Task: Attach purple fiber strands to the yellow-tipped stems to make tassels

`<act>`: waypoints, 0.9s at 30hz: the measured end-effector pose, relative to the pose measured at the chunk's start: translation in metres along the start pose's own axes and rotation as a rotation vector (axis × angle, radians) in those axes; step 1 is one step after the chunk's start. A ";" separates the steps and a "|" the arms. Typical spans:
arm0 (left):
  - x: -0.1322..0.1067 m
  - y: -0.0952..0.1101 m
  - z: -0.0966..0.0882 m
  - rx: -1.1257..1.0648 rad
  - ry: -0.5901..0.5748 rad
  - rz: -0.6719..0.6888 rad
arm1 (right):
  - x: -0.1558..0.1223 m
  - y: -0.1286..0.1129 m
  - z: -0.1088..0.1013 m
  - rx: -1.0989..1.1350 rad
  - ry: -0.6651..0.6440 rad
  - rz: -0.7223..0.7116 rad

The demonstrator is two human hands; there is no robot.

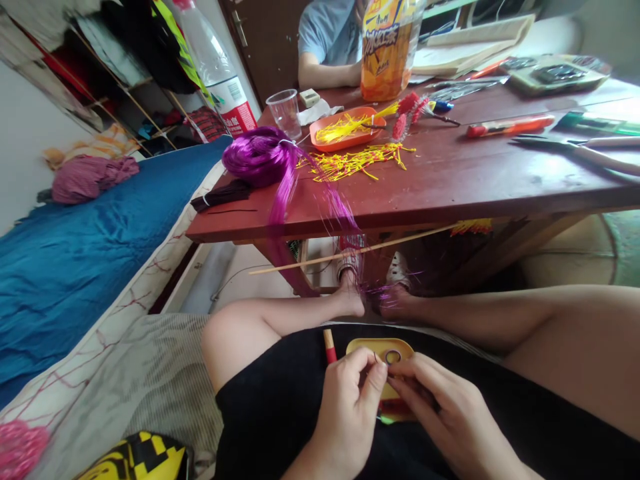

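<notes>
My left hand [353, 400] and my right hand [443, 400] meet over my lap, thumbs and fingertips pinched close together. Whatever they pinch is too small to name; a short dark tip shows at the left fingertips. Beneath them a yellow tray [360, 344] rests on the black cloth over my lap, partly covered by the hands. A small dark ring [393, 357] lies in the tray near my right fingertips. Left of the tray is a stick with a red and tan end [329, 345]. Something red and green shows under the hands.
On the red table [435, 187] are a purple fibre bundle [260, 157], yellow stems [360, 162], an orange tray [345, 141], a tea bottle [385, 53], a plastic cup [285, 113] and pliers [575, 148]. A thin stick [350, 252] slants below the edge. Another person's arm [330, 72] rests opposite.
</notes>
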State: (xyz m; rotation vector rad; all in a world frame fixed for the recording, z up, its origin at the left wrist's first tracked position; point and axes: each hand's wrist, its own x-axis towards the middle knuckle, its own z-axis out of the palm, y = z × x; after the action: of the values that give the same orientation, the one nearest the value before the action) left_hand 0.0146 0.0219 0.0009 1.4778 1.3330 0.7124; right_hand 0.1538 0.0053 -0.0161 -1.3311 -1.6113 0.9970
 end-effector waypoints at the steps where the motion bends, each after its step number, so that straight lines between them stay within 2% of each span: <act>1: 0.000 0.001 0.000 0.010 -0.003 0.005 | 0.000 0.001 -0.001 -0.036 -0.006 -0.039; 3: 0.001 0.002 -0.001 0.025 -0.009 0.014 | 0.000 0.003 -0.002 -0.077 0.006 -0.086; 5: 0.000 0.003 -0.001 -0.004 -0.026 -0.006 | -0.001 0.005 -0.002 -0.062 0.002 -0.064; 7: -0.001 0.002 -0.001 -0.056 -0.038 -0.039 | -0.001 0.005 -0.001 0.033 -0.033 0.037; 11: -0.004 -0.001 0.002 -0.131 -0.027 -0.075 | 0.001 0.003 0.002 0.415 -0.130 0.335; 13: -0.003 -0.003 0.002 -0.189 -0.024 -0.107 | 0.002 0.001 0.002 0.531 -0.144 0.410; 16: -0.002 -0.004 0.002 -0.273 -0.028 -0.163 | 0.000 -0.001 0.004 0.503 -0.104 0.379; 21: -0.001 -0.004 0.005 -0.340 -0.046 -0.202 | -0.006 0.004 0.007 0.246 -0.006 0.240; 27: -0.005 -0.006 0.014 -0.600 0.055 -0.299 | -0.007 0.010 0.005 0.118 -0.071 0.060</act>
State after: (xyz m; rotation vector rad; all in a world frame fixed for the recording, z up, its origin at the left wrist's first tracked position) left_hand 0.0242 0.0130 -0.0088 0.7693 1.2044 0.8622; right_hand 0.1537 -0.0007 -0.0283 -1.2831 -1.5477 1.1695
